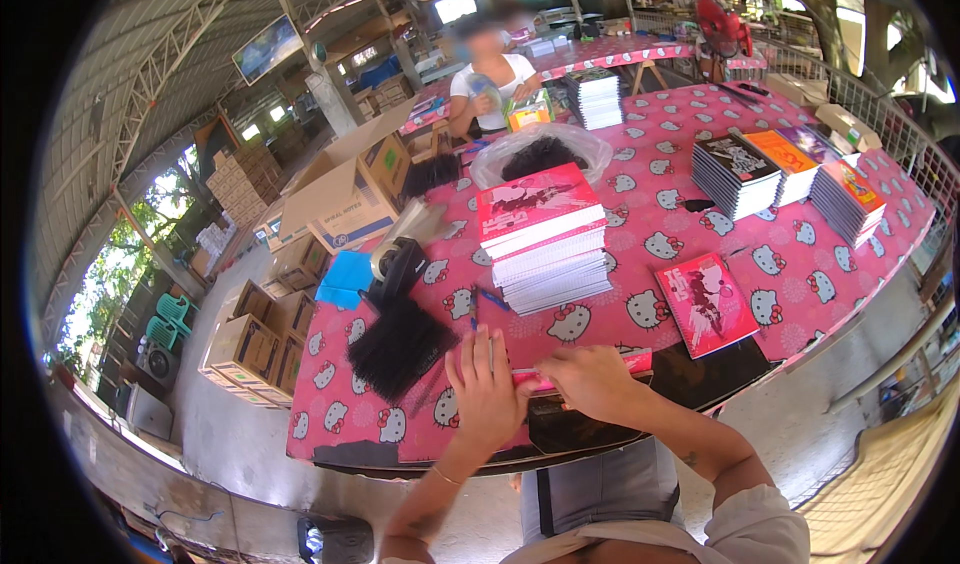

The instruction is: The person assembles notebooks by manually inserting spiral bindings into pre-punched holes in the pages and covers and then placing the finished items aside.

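At the near table edge, a pink notebook (637, 362) shows only as a narrow strip between and beyond my hands; most of it is hidden. My left hand (487, 392) rests at its left end, fingers stretched forward and thumb toward the notebook. Curled over its edge, my right hand (598, 388) pinches there with bent fingers. A bundle of black plastic spiral coils (402, 349) lies left of my left hand. Straight ahead stands a tall stack of pink-covered notebooks (545, 239). A single pink spiral notebook (707, 305) lies flat to the right.
A tape dispenser (396, 269) and blue sheet (344, 280) sit left, near an open carton (350, 189). Beyond the stack is a plastic bag of black coils (542, 156). Notebook stacks (738, 176) stand right. Across the table, another person (495, 79) handles a colourful notebook.
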Demonstrator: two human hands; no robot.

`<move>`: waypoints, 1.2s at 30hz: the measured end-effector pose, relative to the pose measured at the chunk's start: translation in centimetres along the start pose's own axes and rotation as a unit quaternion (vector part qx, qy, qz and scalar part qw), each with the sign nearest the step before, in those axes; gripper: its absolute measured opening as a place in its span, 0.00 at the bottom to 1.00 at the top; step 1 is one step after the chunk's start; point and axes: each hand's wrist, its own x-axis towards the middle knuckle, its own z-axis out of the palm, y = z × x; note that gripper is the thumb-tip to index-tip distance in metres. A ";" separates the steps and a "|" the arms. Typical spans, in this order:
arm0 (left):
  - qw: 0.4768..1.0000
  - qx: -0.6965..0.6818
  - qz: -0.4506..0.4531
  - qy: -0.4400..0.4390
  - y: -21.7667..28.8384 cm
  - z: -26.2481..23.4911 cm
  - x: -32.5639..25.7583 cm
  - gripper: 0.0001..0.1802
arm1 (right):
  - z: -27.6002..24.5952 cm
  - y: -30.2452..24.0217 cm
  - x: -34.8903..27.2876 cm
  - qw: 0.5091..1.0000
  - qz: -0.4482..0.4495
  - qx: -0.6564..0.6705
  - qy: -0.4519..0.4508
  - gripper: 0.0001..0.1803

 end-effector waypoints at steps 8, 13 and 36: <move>0.998 -0.002 -0.055 0.037 1.2 2.6 -3.1 0.49 | -0.3 0.4 -0.3 1.000 -0.027 0.005 0.000 0.12; 0.999 0.030 -0.039 -0.001 2.5 5.2 -7.9 0.47 | -1.7 0.8 -2.6 0.996 -0.049 -0.037 0.060 0.16; 0.995 0.050 0.056 -0.070 4.4 4.2 -4.7 0.51 | -2.6 2.4 -2.7 1.000 0.008 -0.011 0.017 0.16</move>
